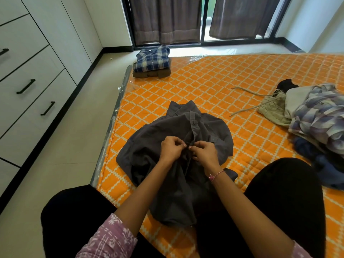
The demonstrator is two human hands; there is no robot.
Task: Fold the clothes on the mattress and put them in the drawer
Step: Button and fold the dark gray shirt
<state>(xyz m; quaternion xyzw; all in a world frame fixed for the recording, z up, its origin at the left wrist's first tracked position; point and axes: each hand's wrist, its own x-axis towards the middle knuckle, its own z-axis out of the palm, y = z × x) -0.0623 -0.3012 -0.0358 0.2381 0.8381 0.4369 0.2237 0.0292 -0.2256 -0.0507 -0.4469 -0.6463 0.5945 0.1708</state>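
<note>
A dark grey button shirt (pixel 149 151) lies face up on the orange patterned mattress (pixel 214 84), collar pointing away from me. My left hand (pixel 172 148) and my right hand (pixel 203 152) meet at the shirt's front placket, each pinching the fabric edge there. A folded blue plaid shirt (pixel 151 56) sits on a folded brown garment (pixel 150 73) at the mattress's far left corner. An unfolded pile of clothes (pixel 314 120) lies at the right. White drawers (pixel 29 84) with black handles stand shut along the left wall.
Pale tiled floor (pixel 74 136) runs between the mattress and the drawer unit. Dark curtains (pixel 167 19) hang over a glass door at the back. My legs in black trousers (pixel 283 202) rest on the mattress's near edge.
</note>
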